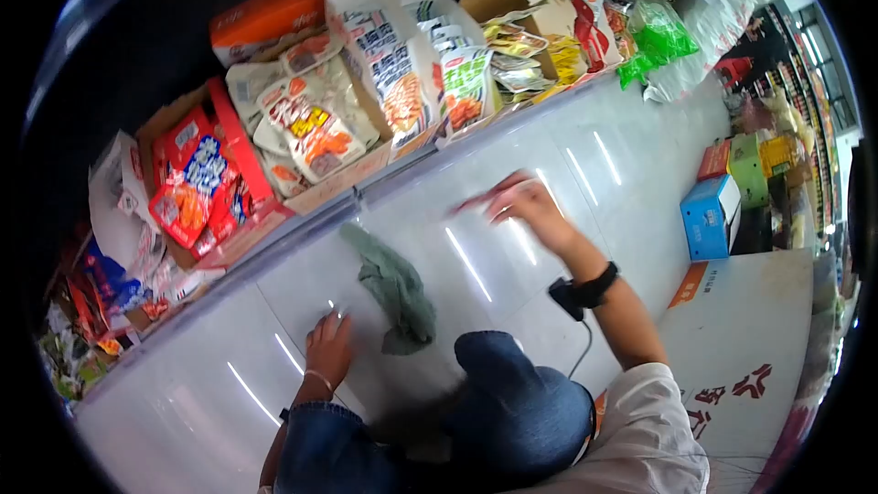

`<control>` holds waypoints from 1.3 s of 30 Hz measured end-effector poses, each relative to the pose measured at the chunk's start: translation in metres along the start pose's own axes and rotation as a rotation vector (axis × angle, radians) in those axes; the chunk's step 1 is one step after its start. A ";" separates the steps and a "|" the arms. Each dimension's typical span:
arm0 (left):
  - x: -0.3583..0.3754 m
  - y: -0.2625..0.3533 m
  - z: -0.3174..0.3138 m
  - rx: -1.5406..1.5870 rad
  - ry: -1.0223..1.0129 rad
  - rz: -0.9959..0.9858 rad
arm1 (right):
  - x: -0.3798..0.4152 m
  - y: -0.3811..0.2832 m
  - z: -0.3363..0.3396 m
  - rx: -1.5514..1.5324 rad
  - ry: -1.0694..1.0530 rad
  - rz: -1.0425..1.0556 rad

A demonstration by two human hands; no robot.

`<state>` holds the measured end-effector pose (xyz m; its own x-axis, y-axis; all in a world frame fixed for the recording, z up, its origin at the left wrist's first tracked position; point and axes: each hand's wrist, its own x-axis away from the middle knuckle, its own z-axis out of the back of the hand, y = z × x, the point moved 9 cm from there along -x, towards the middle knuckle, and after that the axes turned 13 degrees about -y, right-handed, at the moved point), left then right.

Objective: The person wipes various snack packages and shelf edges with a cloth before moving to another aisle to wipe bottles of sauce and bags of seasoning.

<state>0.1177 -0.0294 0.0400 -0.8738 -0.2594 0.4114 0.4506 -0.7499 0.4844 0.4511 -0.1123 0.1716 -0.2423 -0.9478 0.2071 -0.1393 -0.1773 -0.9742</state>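
Observation:
My right hand (529,209) is raised over the floor, its fingers closed on a thin reddish item (485,197). Motion smears both, so the item's kind does not show. Low beside my denim-covered knee, my left hand (329,345) has its fingers stretched out, with nothing visible in them. A crumpled grey-green cloth (395,285) lies on the shiny tile floor (476,297) between the two hands, touching neither.
A low shelf with a clear edge (352,204) runs diagonally ahead, filled with snack boxes, including a red-packet box (197,178) and white pouches (311,123). At right are a blue box (710,218) and a large white carton (750,338). A black wrist device (585,291) trails a cable.

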 end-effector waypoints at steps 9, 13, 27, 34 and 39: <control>0.057 -0.099 -0.040 0.163 -0.207 0.115 | 0.060 -0.127 0.259 -0.107 0.725 0.630; 0.091 -0.162 -0.104 0.270 -0.283 0.291 | 0.010 -0.136 0.297 -0.074 0.714 0.553; 0.150 -0.121 -0.117 0.367 -0.248 0.521 | -0.076 -0.068 0.361 0.809 0.963 -0.043; 0.105 -0.111 -0.090 0.287 -0.243 0.412 | 0.000 -0.073 0.227 1.212 1.040 0.345; 0.059 -0.085 -0.062 0.243 -0.289 0.247 | 0.013 0.071 0.098 1.145 0.489 0.091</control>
<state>0.0169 -0.0183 -0.0247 -0.6633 -0.2057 0.7195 0.6990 -0.5136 0.4976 0.5327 -0.1630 0.0967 -0.5725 -0.8146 -0.0927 0.7526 -0.4773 -0.4536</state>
